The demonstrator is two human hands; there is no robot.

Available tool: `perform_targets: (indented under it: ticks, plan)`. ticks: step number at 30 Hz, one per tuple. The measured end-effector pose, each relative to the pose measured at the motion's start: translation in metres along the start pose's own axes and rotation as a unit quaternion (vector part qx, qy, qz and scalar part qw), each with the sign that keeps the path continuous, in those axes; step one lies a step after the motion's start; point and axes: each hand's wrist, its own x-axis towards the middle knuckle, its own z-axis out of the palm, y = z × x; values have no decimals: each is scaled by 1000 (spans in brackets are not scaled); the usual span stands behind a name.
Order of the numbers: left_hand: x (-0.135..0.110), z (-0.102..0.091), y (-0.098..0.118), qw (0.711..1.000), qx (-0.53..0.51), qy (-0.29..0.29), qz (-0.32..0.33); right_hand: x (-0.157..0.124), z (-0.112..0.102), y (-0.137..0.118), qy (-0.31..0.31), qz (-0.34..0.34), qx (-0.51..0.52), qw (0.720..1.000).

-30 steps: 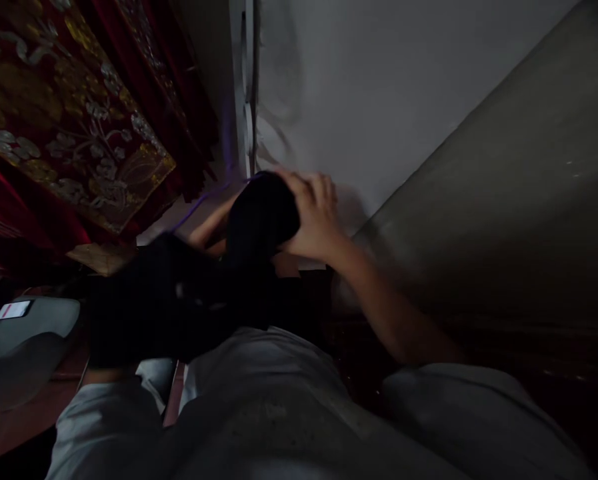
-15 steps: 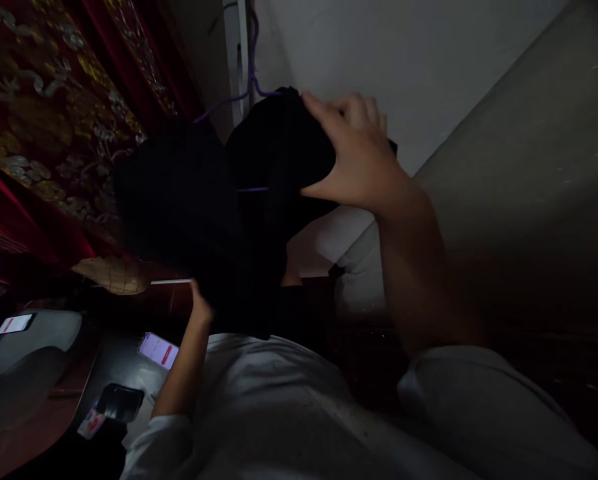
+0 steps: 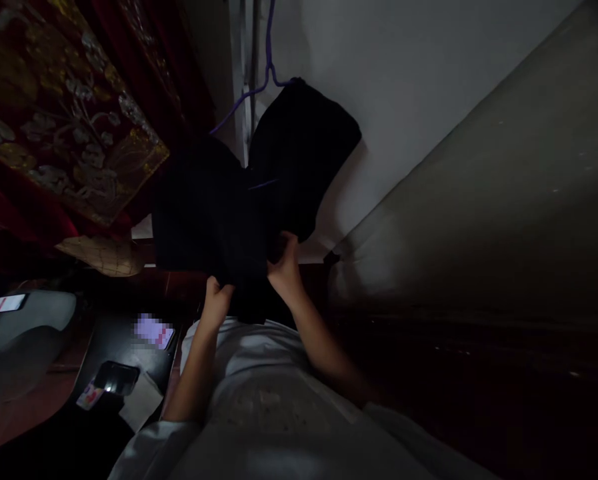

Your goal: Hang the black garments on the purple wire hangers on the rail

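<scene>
A black garment (image 3: 303, 147), looking like a shirt, hangs on a purple hanger (image 3: 269, 63) in front of me. My left hand (image 3: 217, 301) is closed on its lower edge at the left, thumb on top. To the right, my right hand (image 3: 287, 270) grips the cloth lower down, its fingers partly hidden in the dark fabric. Between both hands the cloth hangs down close to my own pale shirt (image 3: 259, 380). The hanger's lower bar shows briefly through the garment's front opening.
A red embroidered cloth (image 3: 93, 113) hangs at the left. Lower left, a dark seat (image 3: 99, 333) bears a lit phone (image 3: 153, 331), a black case (image 3: 117, 378) and a card (image 3: 89, 396). Another phone (image 3: 9, 303) lies on a grey chair (image 3: 49, 310). A pale covered surface (image 3: 479, 193) slopes on the right.
My right hand has come down from the garment's upper right side to its lower part. My left hand has shifted slightly right. The garment's right side now spreads out freely.
</scene>
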Motion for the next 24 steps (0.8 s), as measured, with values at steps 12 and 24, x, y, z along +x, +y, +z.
perform_targets:
  ticks: [12,24]
  plan:
    - [-15,14,-19,915,197,112,335,-32,1,-4,-189,168,42,967]
    - [-9,37,-19,918,173,79,349,-33,-8,-17,-217,194,289,912]
